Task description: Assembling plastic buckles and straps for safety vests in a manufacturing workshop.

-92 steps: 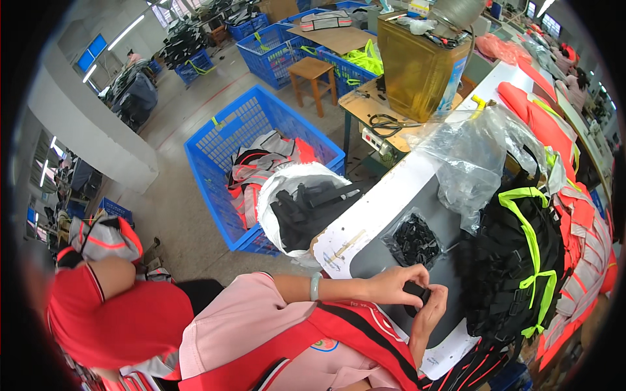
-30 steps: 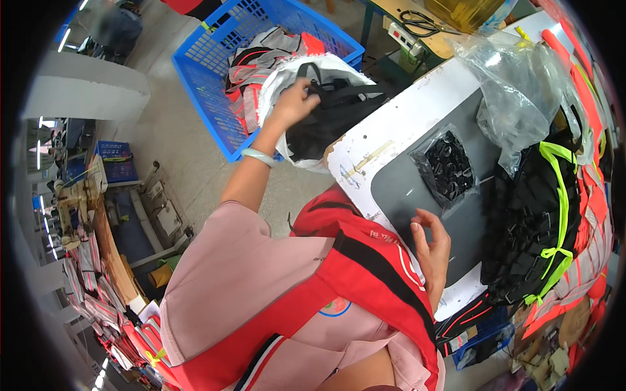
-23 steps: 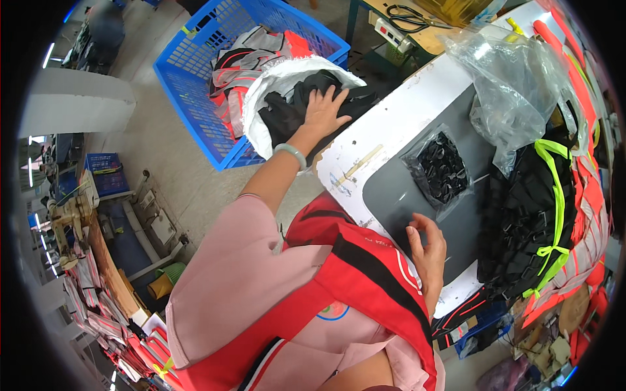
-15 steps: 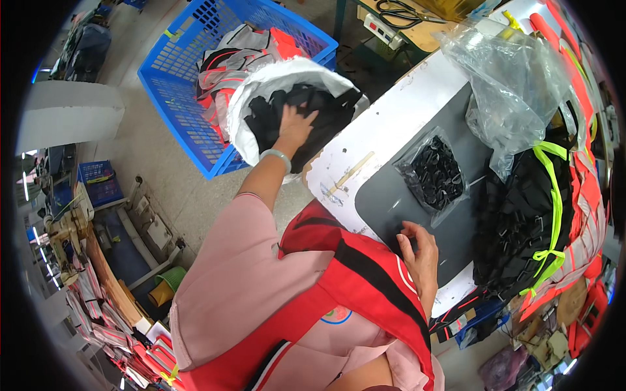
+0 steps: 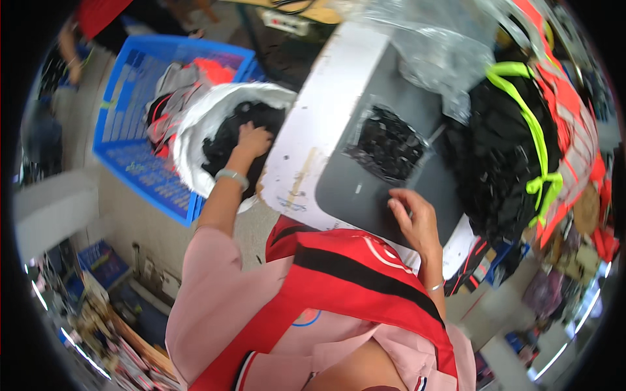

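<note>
My left hand (image 5: 253, 139), with a pale bangle (image 5: 232, 177) at its wrist, reaches into a white sack (image 5: 190, 140) of black fabric-like pieces (image 5: 225, 140). Its bent fingers are apart on top of the pile, and I see nothing lifted in them. My right hand (image 5: 417, 220) rests at the near edge of the table's dark grey panel (image 5: 345, 186), open and loosely curled, with the thumb apart. Just beyond it lies a clear plastic bag of small black parts (image 5: 390, 143). The right hand is apart from that bag.
A blue plastic crate (image 5: 134, 85) holding grey and coral garments stands behind the sack. On the table's right are a black strapped heap (image 5: 499, 150) with a neon yellow ribbon (image 5: 538, 140) and a large clear plastic bag (image 5: 443, 52). Another person (image 5: 98, 23) stands at the far left.
The view has shifted, so crate, sack and table sit further left. In the sack, my left hand's fingers are more bent than before. A person has come into view at the far left.
</note>
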Tool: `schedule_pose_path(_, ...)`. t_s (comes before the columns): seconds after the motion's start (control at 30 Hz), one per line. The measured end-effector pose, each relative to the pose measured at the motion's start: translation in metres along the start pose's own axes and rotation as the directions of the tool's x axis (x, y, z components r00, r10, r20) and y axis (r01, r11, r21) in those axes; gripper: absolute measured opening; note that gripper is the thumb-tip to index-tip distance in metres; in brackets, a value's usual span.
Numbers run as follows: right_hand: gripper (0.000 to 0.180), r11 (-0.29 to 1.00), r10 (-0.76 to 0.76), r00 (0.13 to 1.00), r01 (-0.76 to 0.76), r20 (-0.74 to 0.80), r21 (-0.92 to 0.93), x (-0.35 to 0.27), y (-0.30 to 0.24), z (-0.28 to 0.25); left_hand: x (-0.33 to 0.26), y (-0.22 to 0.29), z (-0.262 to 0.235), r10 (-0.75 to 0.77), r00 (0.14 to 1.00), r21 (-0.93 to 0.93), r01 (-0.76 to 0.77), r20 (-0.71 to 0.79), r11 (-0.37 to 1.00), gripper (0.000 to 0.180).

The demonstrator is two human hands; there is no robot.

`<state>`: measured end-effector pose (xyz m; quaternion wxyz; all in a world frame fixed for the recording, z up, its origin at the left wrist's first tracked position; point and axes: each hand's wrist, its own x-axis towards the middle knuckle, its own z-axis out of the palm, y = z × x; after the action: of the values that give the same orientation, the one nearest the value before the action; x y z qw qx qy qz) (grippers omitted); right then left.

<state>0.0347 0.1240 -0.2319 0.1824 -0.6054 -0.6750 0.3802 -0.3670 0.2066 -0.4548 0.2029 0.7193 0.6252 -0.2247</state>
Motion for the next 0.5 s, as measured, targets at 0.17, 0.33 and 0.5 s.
schedule_pose_path(0.17,0.036,0.816,0.255,0.902,-0.007,-0.349,0.579,0.023,0.035,-0.034,-0.055,0.01,-0.05,0.102,0.994,-0.202,-0.106,-0.031,0.974,0.031)
schedule_pose_path(0.33,0.046,0.415,0.394,0.896,0.022,-0.202,0.91,0.053,0.053,-0.043,-0.09,0.019,-0.084,-0.28,0.808,-0.699,-0.212,-0.518,0.683,0.018)
schedule_pose_path(0.5,0.046,0.207,0.456,0.873,0.085,-0.173,0.975,0.088,0.051,-0.033,-0.11,0.089,-0.144,-0.209,0.661,-0.649,-0.537,-0.72,0.539,0.015)
